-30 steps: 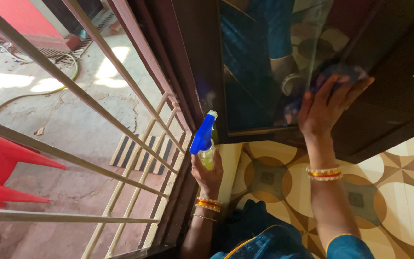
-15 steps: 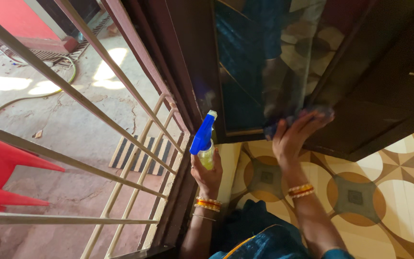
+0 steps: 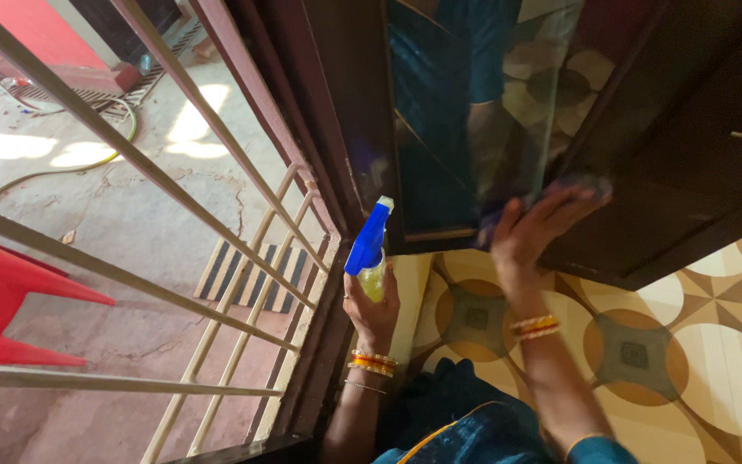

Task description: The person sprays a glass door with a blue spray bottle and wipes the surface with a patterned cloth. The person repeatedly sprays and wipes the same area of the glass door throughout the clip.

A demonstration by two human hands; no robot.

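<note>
Spray bottle (image 3: 369, 253): blue trigger head, clear yellowish body, beside window frame.
</note>
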